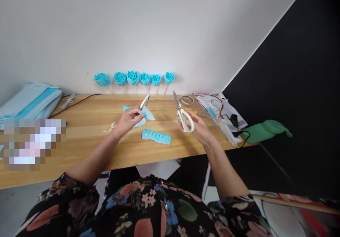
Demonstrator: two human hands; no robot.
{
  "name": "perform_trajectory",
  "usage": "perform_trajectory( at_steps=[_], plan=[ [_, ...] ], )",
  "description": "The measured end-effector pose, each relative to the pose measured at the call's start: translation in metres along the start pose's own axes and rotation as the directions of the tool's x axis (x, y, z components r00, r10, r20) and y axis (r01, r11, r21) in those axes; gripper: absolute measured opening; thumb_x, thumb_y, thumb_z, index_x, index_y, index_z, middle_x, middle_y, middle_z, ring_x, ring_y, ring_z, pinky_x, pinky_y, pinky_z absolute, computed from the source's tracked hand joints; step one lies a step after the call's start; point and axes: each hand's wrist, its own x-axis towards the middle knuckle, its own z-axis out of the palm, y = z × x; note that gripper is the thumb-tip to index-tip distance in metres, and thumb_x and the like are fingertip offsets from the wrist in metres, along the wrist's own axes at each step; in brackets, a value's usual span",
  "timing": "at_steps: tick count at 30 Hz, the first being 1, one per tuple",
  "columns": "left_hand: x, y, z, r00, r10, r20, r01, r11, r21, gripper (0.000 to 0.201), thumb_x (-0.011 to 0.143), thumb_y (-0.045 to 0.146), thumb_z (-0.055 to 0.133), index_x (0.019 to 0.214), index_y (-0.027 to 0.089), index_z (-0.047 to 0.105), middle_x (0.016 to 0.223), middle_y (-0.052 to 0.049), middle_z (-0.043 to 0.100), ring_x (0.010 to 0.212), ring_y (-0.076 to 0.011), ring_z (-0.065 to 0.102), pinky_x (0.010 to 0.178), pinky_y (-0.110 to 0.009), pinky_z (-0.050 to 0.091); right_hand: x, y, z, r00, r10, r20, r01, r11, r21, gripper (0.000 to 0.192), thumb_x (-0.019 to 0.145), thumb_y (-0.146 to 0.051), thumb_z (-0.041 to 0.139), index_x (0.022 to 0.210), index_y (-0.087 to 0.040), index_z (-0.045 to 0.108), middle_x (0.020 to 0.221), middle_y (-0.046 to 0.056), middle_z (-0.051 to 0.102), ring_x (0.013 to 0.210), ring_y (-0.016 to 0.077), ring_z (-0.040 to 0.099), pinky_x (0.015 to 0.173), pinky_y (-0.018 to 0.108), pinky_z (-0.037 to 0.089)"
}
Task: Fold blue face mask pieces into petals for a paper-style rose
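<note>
My left hand (129, 119) pinches a small piece of light-blue mask fabric (147, 113) with a white strip sticking up from it, held just above the wooden table (87, 137). My right hand (198, 128) grips white-handled scissors (182, 114), blades shut and pointing up and away. A pleated blue strip (156, 136) lies on the table between my hands. Another blue scrap (126, 107) lies behind my left hand.
Several blue fabric roses (132, 78) on sticks lean on the wall at the back. A stack of blue face masks (29, 102) sits far left. Wire rings (186, 100), papers (216, 106), a glue gun (230, 130) and a green object (265, 130) crowd the right end.
</note>
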Motion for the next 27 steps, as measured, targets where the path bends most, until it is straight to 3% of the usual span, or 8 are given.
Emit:
perform_trajectory(
  at_steps=[2,6,10,14,18,22,27],
  plan=[
    [-0.002,0.004,-0.001,0.999,-0.034,0.029,0.037,0.996,-0.083,0.039,0.084,0.049,0.072,0.068,0.018,0.056,0.068,0.001,0.054,0.06,-0.0109,0.048,0.055,-0.025,0.04,-0.02,-0.003,0.016,0.996,0.011,0.092,-0.033,0.97,0.242,0.058,0.073,-0.047,0.083,0.124,-0.027,0.063,0.106,0.006,0.071,0.078,0.0155,0.066,0.074,0.033,0.055],
    [-0.005,0.01,-0.003,0.995,-0.035,0.091,0.047,0.99,-0.13,0.04,0.084,0.053,0.072,0.069,0.018,0.059,0.072,-0.002,0.06,0.063,-0.013,0.053,0.058,-0.027,0.045,-0.05,0.006,0.052,0.968,-0.021,0.249,-0.095,0.89,0.447,0.077,0.059,-0.063,0.088,0.124,-0.029,0.063,0.088,0.0,0.062,0.071,0.0125,0.056,0.071,0.03,0.052],
    [-0.006,0.014,-0.004,0.986,-0.018,0.163,0.041,0.989,-0.144,0.04,0.085,0.052,0.072,0.069,0.017,0.061,0.072,-0.004,0.062,0.069,-0.0161,0.058,0.064,-0.031,0.048,-0.056,0.008,0.066,0.931,-0.095,0.352,-0.093,0.873,0.479,0.084,0.064,-0.086,0.066,0.124,-0.027,0.062,0.088,0.002,0.056,0.076,0.0165,0.052,0.082,0.04,0.055],
    [-0.006,0.019,-0.002,0.971,0.044,0.236,-0.013,0.991,-0.131,0.043,0.086,0.053,0.07,0.065,0.018,0.057,0.069,-0.004,0.06,0.073,-0.0185,0.059,0.069,-0.035,0.05,-0.055,0.001,0.066,0.875,-0.115,0.47,-0.148,0.861,0.487,0.072,0.071,-0.081,0.066,0.118,-0.027,0.062,0.085,0.002,0.055,0.072,0.0161,0.048,0.078,0.043,0.057],
    [-0.006,0.02,0.0,0.956,0.071,0.285,-0.04,0.993,-0.114,0.043,0.089,0.052,0.067,0.065,0.019,0.055,0.07,-0.004,0.06,0.073,-0.0188,0.059,0.071,-0.037,0.05,-0.051,0.004,0.068,0.829,-0.097,0.551,-0.233,0.836,0.497,0.059,0.08,-0.073,0.064,0.114,-0.024,0.06,0.075,0.0,0.055,0.063,0.0144,0.047,0.061,0.035,0.056],
    [-0.006,0.02,0.0,0.948,0.063,0.312,-0.026,0.992,-0.121,0.043,0.09,0.05,0.067,0.063,0.019,0.054,0.071,-0.004,0.06,0.071,-0.0174,0.057,0.067,-0.034,0.048,-0.045,0.013,0.07,0.779,-0.09,0.62,-0.301,0.814,0.496,0.058,0.083,-0.073,0.06,0.111,-0.022,0.06,0.072,0.001,0.057,0.06,0.0135,0.049,0.051,0.028,0.052],
    [-0.007,0.026,0.001,0.921,0.067,0.384,-0.01,0.989,-0.148,0.039,0.091,0.047,0.067,0.067,0.018,0.059,0.074,-0.005,0.063,0.07,-0.0161,0.057,0.066,-0.032,0.049,-0.036,0.016,0.071,0.783,-0.081,0.617,-0.315,0.804,0.505,0.06,0.082,-0.074,0.061,0.112,-0.021,0.059,0.074,0.001,0.058,0.059,0.0135,0.051,0.048,0.026,0.051]
  ],
)
